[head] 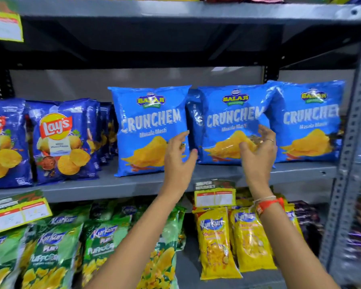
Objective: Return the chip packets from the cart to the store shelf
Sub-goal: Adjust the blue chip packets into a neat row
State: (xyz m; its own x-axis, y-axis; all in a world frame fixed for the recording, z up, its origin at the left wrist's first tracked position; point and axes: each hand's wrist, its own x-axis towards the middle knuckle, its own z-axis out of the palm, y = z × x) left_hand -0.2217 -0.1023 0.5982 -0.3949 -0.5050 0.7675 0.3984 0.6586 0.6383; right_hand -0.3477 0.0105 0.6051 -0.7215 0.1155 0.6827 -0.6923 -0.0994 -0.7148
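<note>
Three light-blue Crunchem chip packets stand upright on the grey middle shelf (138, 184): a left packet (148, 122), a middle packet (227, 113) and a right packet (308, 119). My left hand (178, 157) is open, its fingers spread at the lower right edge of the left packet. My right hand (258, 151) is open too, fingers apart in front of the lower right part of the middle packet. Neither hand grips a packet. The cart is out of view.
Dark-blue Lay's packets (61, 140) fill the shelf's left side. Below stand green Kurkure puffcorn bags (52, 253) and yellow Kurkure bags (215, 240). Price tags (215, 197) hang on the shelf edge. A perforated grey upright (350, 142) bounds the right. The upper shelf (175, 11) overhangs.
</note>
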